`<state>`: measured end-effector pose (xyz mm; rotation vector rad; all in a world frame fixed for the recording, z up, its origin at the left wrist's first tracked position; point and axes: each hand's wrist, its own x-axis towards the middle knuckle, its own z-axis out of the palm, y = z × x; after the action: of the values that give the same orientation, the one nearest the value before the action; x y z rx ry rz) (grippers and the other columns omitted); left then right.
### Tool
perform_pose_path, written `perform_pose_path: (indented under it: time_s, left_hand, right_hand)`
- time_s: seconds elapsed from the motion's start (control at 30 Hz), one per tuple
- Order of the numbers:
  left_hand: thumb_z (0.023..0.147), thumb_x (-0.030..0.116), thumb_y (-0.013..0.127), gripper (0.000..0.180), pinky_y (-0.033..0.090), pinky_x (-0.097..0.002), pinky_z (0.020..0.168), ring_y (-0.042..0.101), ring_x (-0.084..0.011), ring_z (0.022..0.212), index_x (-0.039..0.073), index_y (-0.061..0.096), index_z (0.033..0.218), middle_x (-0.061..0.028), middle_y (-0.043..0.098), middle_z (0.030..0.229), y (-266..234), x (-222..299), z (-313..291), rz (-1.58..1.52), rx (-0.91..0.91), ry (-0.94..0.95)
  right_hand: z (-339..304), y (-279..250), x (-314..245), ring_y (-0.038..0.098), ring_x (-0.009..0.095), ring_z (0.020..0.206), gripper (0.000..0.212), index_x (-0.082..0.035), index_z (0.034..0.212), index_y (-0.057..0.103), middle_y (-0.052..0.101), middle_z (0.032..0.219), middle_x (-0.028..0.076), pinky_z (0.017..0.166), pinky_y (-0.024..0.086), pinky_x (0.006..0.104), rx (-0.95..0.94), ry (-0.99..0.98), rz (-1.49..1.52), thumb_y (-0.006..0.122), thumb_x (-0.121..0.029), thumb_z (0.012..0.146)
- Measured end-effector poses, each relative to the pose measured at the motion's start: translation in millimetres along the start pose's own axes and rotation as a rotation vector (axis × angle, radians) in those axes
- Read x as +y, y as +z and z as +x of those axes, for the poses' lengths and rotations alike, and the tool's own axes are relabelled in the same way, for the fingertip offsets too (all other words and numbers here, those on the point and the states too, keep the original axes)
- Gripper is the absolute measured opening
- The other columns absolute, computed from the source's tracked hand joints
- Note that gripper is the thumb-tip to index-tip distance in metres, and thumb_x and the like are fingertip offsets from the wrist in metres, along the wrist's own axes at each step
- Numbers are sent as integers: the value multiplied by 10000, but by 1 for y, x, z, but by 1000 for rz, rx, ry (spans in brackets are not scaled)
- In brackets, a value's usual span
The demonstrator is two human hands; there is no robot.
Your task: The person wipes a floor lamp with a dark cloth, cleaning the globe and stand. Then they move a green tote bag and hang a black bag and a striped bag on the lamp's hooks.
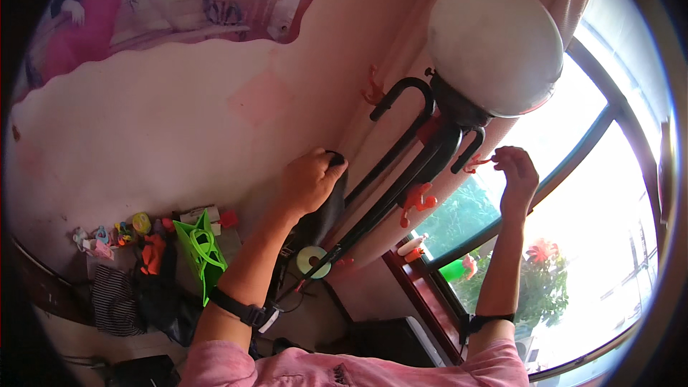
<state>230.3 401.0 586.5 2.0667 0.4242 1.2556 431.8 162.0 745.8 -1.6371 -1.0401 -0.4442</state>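
Note:
A tall black stand [423,150] with curved hook arms carries a large white globe [494,46] at its top. My left hand [312,180] is closed on a dark, soft item [326,208] that hangs down beside the stand; its kind is unclear, and a black edge shows at my fingertips. My right hand [517,172] is raised before the window, thumb and fingers pinching the end of a small red figure [473,164] next to one short hook. A larger orange-red figure [417,203] clings to the pole, and another red figure [372,86] sits near the left hook.
A bright window [595,193] fills the right side, with a pink flower [542,251] and leaves beyond it. Pink curtains [408,36] hang behind the stand. At lower left are a green bag [202,254], small toys [122,233] and striped cloth [115,301]. A black box-like object [394,340] stands below.

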Motion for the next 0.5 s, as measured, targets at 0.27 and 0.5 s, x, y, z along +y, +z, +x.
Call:
perform_pose_path:
  time_s: [0.27, 0.5]
  left_hand:
    - [923, 267, 558, 271, 464, -255, 789, 566, -82, 864, 39, 595, 1065, 2, 619, 955, -5, -13, 29, -1390, -82, -238]
    - [895, 175, 543, 225, 440, -298, 756, 548, -210, 796, -16, 579, 1007, -79, 579, 864, 35, -5, 86, -522, 67, 144]
  right_hand:
    - [-8, 51, -9, 536, 255, 1088, 342, -27, 1165, 554, 573, 1156, 136, 941, 413, 366, 279, -469, -343, 592, -71, 828]
    - [40, 81, 16, 514, 203, 1013, 417, 30, 1186, 516, 588, 1080, 142, 905, 395, 332, 326, -214, 55, 357, -300, 987]
